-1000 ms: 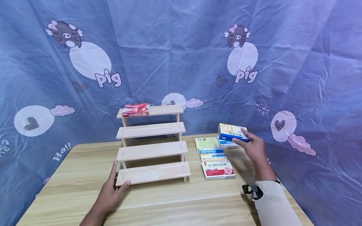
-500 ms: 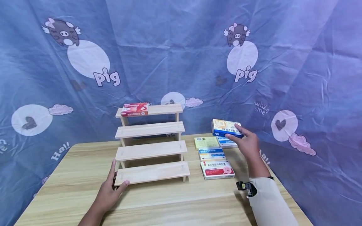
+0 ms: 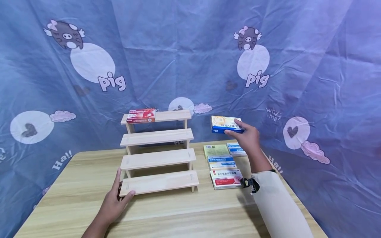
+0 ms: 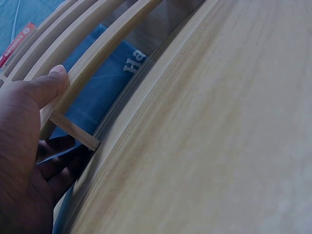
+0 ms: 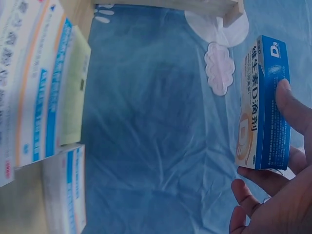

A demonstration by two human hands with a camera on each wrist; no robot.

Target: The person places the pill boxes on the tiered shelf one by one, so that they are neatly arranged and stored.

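White-and-blue box is in air right of the rack, clamped by fingers of our right hand; those of our left hand clasp the rack. Carrying, we judge; next move calls for steadiness.

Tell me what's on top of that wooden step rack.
A red and white box lies on the top shelf, toward its left end. The left hand touches the lowest shelf, thumb at its front edge. The box covers whatever is directly beneath it.

blue curtain behind wooden table
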